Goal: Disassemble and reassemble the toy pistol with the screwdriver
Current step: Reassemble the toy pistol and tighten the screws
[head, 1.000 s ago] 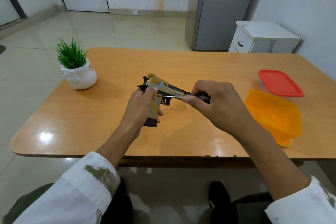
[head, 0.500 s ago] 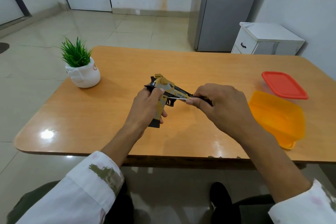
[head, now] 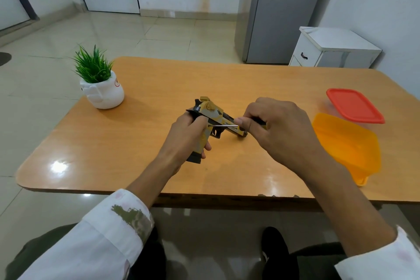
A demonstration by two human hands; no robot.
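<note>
The yellow and black toy pistol (head: pixel 213 113) is held above the middle of the wooden table (head: pixel 141 143), its muzzle pointing down to the right. My left hand (head: pixel 185 138) grips its handle, thumb up near the frame. My right hand (head: pixel 275 129) pinches a small screwdriver (head: pixel 223 125); the thin metal shaft runs leftward and its tip meets the pistol's side just above the grip. The screwdriver's dark handle is mostly hidden inside my fingers.
A small green plant in a white pot (head: pixel 101 88) stands at the table's left. An orange plastic container (head: pixel 347 145) and its red lid (head: pixel 354 104) lie at the right. A white cabinet (head: pixel 329 50) and a grey fridge (head: pixel 279 11) stand beyond the table.
Both hands keep their holds on the pistol and the screwdriver. The view has shifted slightly; the screwdriver tip stays against the pistol's side.
</note>
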